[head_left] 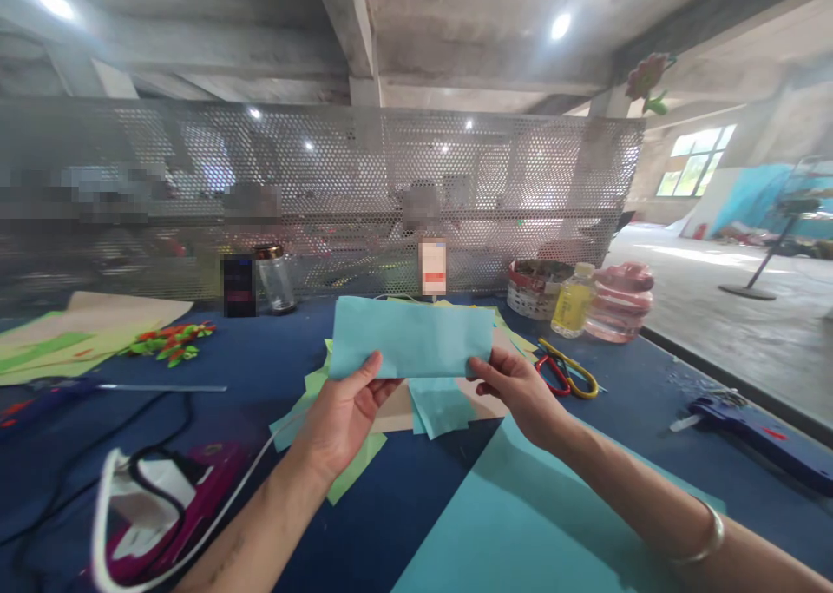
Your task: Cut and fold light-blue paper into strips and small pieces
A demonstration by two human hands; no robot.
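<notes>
The left hand [338, 419] and right hand [521, 393] each pinched a lower corner of a blue paper sheet [413, 337], holding it flat. Paper scraps [442, 409] lay beneath on the table [403, 523].

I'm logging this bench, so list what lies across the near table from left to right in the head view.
Pink iron → left hand → right hand → scissors → blue glue gun. The teal paper sheet, pinched by both hands, spans them, so it is left out.
</notes>
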